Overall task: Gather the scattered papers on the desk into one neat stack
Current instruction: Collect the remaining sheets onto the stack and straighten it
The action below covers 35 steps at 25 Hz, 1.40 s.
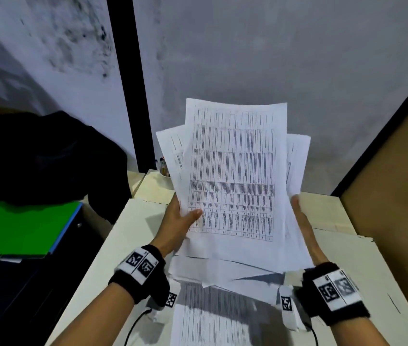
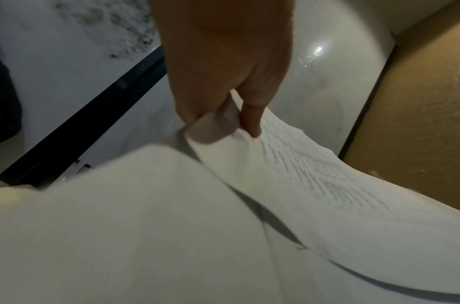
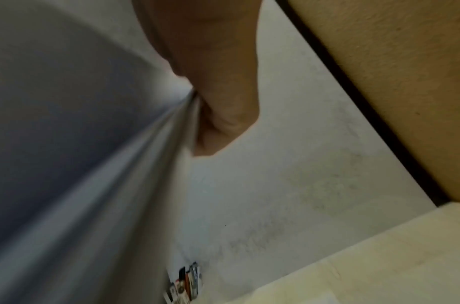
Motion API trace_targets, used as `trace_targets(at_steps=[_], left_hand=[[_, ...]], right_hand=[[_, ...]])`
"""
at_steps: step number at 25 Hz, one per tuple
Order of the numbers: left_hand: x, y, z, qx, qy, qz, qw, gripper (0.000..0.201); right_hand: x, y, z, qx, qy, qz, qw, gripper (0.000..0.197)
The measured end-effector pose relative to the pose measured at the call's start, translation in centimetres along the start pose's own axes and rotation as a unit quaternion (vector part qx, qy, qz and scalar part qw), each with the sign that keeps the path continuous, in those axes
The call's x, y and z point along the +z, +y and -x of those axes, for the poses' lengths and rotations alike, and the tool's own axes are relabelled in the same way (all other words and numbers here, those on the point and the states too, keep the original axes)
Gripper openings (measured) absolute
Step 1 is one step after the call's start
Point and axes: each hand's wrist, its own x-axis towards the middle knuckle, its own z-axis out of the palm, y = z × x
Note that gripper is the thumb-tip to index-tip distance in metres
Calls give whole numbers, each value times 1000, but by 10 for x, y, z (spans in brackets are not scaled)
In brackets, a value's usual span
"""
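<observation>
I hold a loose bundle of printed table sheets [image 1: 233, 171] tilted up above the pale desk [image 1: 128, 245], its pages fanned out unevenly at the top and bottom. My left hand [image 1: 185, 217] grips the bundle's left edge, thumb on the front page and fingers behind; in the left wrist view the left hand [image 2: 239, 115] pinches the curled sheets [image 2: 301, 174]. My right hand [image 1: 304, 228] lies flat and straight against the right edge, and the right wrist view shows the right hand [image 3: 218, 107] beside the blurred paper edges [image 3: 80, 164]. One more printed sheet [image 1: 210, 318] lies on the desk below the bundle.
A green folder [image 1: 20, 228] and a black bag [image 1: 48, 158] sit on the surface to the left. A pen cup [image 1: 164, 168] stands at the back corner by the grey wall. A brown partition [image 1: 392, 196] closes off the right side.
</observation>
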Motion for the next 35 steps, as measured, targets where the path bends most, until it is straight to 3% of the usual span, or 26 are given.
trace_targets(at_steps=[2, 3, 5, 7, 12, 17, 22, 23, 26, 30, 32, 35], left_hand=[[3, 1, 4, 23, 1, 24, 999, 54], [6, 2, 7, 30, 5, 27, 999, 52], [14, 3, 12, 37, 27, 14, 999, 41], [22, 6, 17, 40, 49, -1, 998, 23], [23, -8, 28, 23, 42, 15, 999, 25], [26, -10, 33, 22, 18, -18, 999, 20], [26, 7, 29, 104, -8, -17, 994, 18], [26, 9, 29, 117, -12, -14, 993, 23], [27, 14, 27, 131, 1, -7, 991, 50], [30, 20, 20, 129, 47, -16, 990, 15], [31, 19, 20, 126, 52, -23, 990, 24], [29, 16, 21, 125, 21, -29, 991, 19]], right_hand=[[-6, 0, -2, -14, -26, 38, 999, 72], [-5, 2, -3, -41, -26, 65, 997, 63], [1, 6, -2, -99, 32, 122, 987, 23], [6, 12, 0, -118, 58, 123, 984, 7], [6, 47, 13, -94, -14, 104, 990, 28], [-2, 55, 16, -94, 29, 98, 990, 17], [8, 32, 21, -130, 24, 62, 989, 13], [11, 25, 22, -139, 26, 51, 989, 8], [18, 6, 22, -194, 34, 44, 979, 33], [25, -5, 16, -210, 76, 46, 974, 28], [26, -2, 14, -202, 100, 61, 972, 30], [24, 1, 13, -198, 85, 55, 975, 23]])
